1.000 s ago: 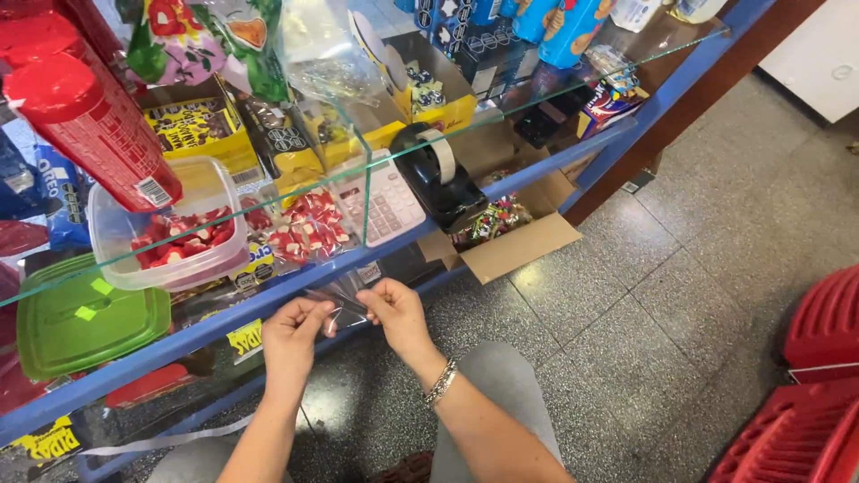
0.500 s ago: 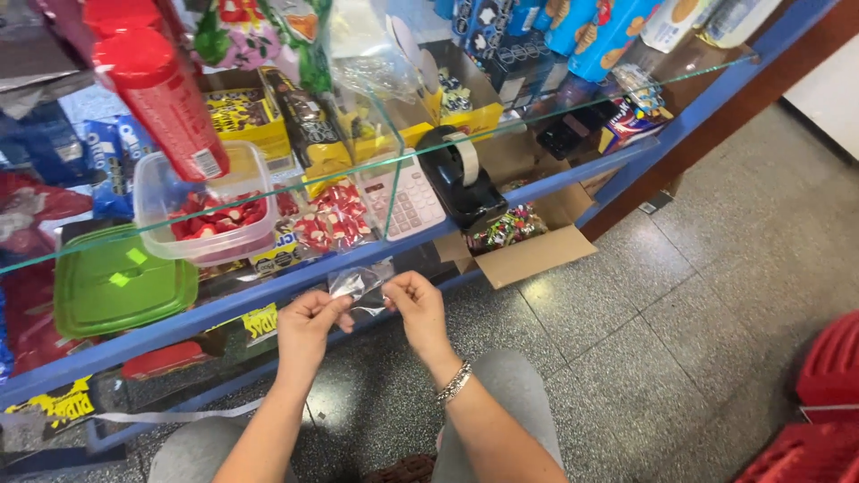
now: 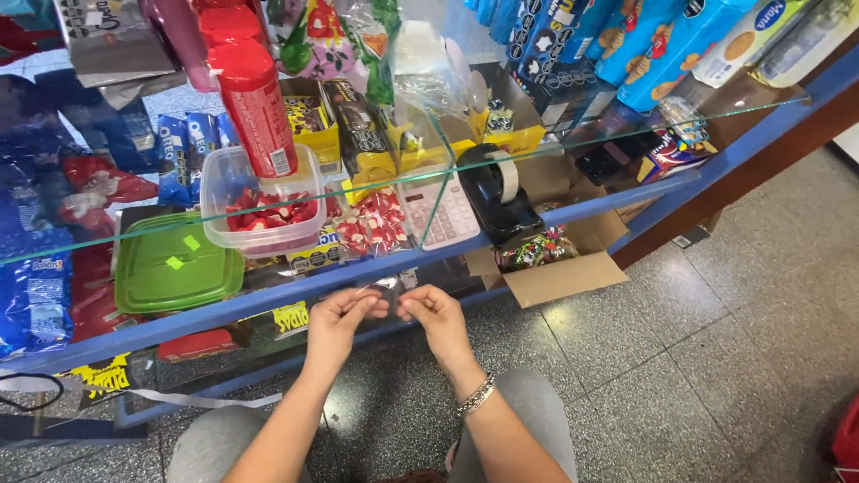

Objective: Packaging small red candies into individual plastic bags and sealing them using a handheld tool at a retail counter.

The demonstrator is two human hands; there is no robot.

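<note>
Both hands raised, left (image 3: pixel 338 315), right (image 3: pixel 436 315), fingertips pinched together.

glass counter (image 3: pixel 537 148) blocks ahead, open floor (image 3: pixel 716 358) right

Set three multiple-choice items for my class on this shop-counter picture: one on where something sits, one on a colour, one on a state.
1. Where does the black tape dispenser stand?
A. on the floor
B. on the glass counter top, right of the calculator
C. inside the cardboard box

2. What colour is the flat lid lying left of the clear tub?
A. green
B. yellow
C. white

3. What are the left hand and right hand doing?
A. resting flat on the glass
B. each gripping a bottle
C. pinching a small clear wrapper between them

Answers
1 B: its base rests on the glass beside the calculator.
2 A: the lid is plainly green.
3 C: both hands' fingertips meet on the wrapper, below the counter edge.
</note>
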